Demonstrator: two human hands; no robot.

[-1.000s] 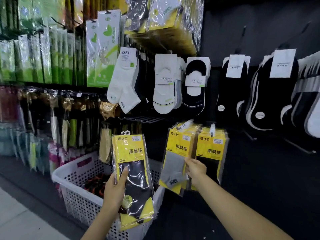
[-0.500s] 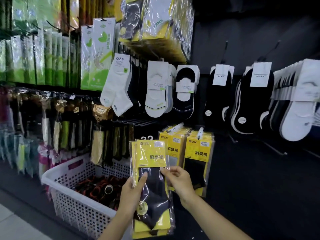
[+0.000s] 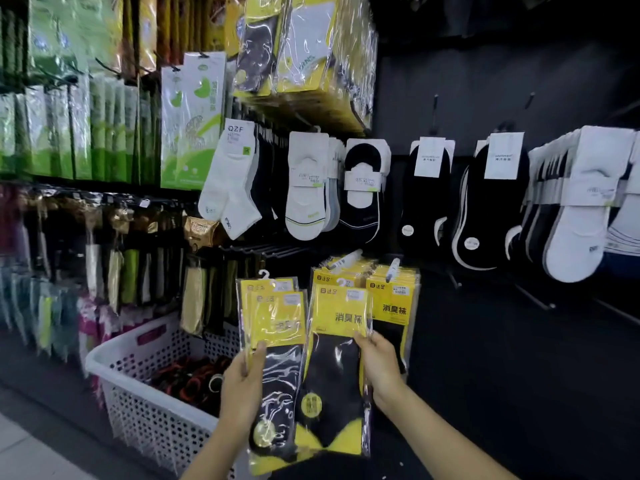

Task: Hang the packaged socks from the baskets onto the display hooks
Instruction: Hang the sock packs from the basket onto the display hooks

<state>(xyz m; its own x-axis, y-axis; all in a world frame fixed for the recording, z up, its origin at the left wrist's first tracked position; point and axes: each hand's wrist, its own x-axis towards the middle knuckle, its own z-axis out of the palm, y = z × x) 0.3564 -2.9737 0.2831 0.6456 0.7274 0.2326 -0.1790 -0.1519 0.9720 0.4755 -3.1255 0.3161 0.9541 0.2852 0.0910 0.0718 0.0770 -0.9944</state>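
Observation:
My left hand (image 3: 242, 386) grips a small stack of yellow-and-black sock packs (image 3: 277, 341) by their left edge, white hanger hooks pointing up. My right hand (image 3: 379, 367) pinches one separate sock pack (image 3: 334, 358) of the same kind by its right edge, just right of the stack. Behind that pack, matching yellow packs (image 3: 394, 306) hang on two display hooks (image 3: 393, 268) with white tips. A white perforated basket (image 3: 145, 403) stands at lower left with dark rolled items inside.
The wall is dense with hanging goods: green packs (image 3: 190, 133) at upper left, white and black no-show socks (image 3: 363, 188) across the middle, more yellow packs (image 3: 304, 46) overhead. Bare black hooks (image 3: 533, 296) jut from the dark panel at right.
My right hand has taken one pack off the stack and drawn it to the right; earlier it was at the hanging packs, then on the stack. The view has shifted right.

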